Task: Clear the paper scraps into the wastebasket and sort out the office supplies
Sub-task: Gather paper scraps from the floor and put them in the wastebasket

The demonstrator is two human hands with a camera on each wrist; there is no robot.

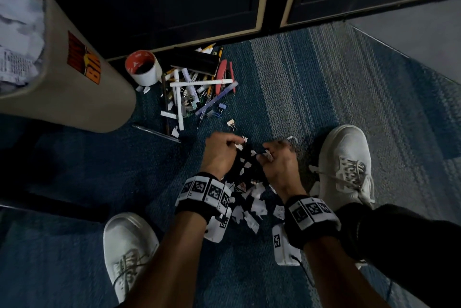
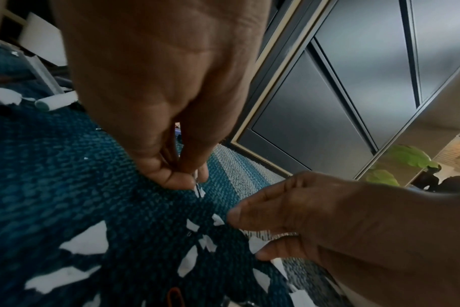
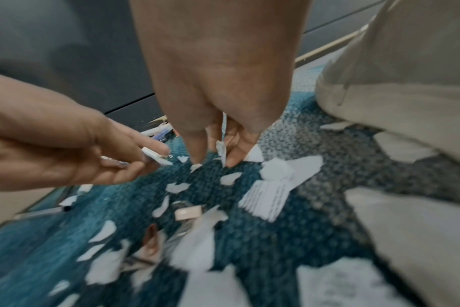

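Left grip (image 1: 219, 151) and right grip (image 1: 277, 158) each pinch paper scraps (image 1: 252, 205) — wastebasket (image 1: 74, 98) stands left, bare carpet (image 1: 311, 78) ahead.

Black bands (image 1: 199, 198) set with white, black-patterned marker tiles circle both bare wrists, a white tagged camera box (image 1: 284, 245) beneath each. White lace-up sneakers (image 1: 345, 165); black trouser leg (image 1: 399, 245).
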